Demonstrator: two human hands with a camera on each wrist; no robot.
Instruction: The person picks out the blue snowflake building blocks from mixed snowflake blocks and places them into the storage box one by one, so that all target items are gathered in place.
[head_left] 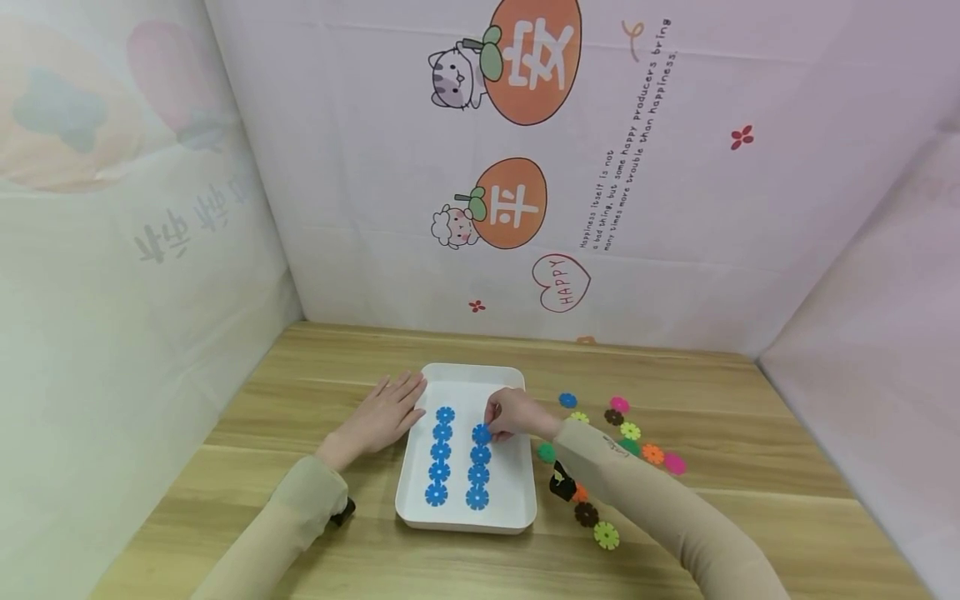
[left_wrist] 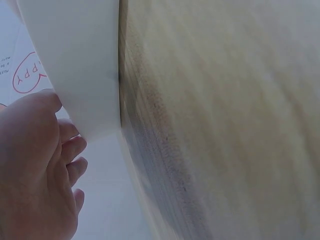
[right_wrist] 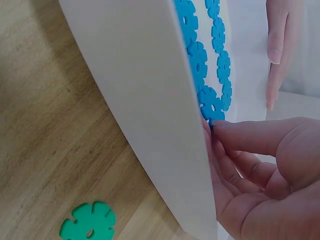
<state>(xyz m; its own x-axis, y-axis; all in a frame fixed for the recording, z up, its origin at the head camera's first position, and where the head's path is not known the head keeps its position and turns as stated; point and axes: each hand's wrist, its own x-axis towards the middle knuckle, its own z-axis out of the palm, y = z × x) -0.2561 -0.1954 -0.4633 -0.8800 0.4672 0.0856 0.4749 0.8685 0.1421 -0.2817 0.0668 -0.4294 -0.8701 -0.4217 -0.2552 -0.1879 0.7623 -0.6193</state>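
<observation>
A white tray [head_left: 502, 515] holds two columns of blue notched plastic discs, the flower-shaped snowflake kind. The left column [head_left: 440, 451] has several discs end to end. At the far end of the right column, my right hand [head_left: 517, 414] pinches a blue snowflake disc [head_left: 481, 434] between thumb and fingers. In the right wrist view that disc [right_wrist: 212, 106] is partly covered by the fingertips. With its fingers extended, my left hand [head_left: 386, 414] rests at the tray's left rim. From the left wrist view, its fingertips lie right along the tray wall [left_wrist: 85, 60].
Loose snowflake discs in several colours lie right of the tray, among them a lime one [head_left: 607, 535], a pink one [head_left: 675, 463] and a green one [right_wrist: 90, 222]. My right forearm crosses over some of them. A printed cloth wall [head_left: 375, 208] stands behind the wooden table [head_left: 750, 433].
</observation>
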